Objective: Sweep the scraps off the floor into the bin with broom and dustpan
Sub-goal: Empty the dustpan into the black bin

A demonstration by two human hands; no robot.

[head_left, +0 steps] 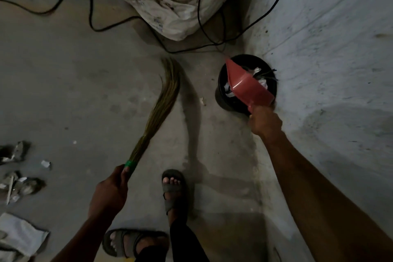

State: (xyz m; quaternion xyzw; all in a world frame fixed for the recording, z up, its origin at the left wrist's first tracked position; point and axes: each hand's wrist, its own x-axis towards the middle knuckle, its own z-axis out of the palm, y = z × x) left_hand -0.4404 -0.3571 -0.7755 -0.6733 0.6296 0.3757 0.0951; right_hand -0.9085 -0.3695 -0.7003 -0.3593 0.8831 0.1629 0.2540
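My right hand [265, 122] grips the handle of a red dustpan [246, 86], which is tipped over a round black bin [223, 83] by the wall. Crumpled paper scraps [258, 71] lie inside the bin. My left hand [110, 192] holds a grass broom [161, 102] by its green-bound neck, bristles resting on the concrete floor and curving away from me. One small scrap [202, 101] lies on the floor between broom and bin. More scraps [19, 185] are scattered at the left edge.
A large dirty white sack [170, 0] stands at the far side, with black cables [200, 19] looping around it and across the floor. A whitish wall [329, 49] runs along the right. My sandalled feet [173, 191] stand near the bottom. A pale bag [19, 236] lies bottom left.
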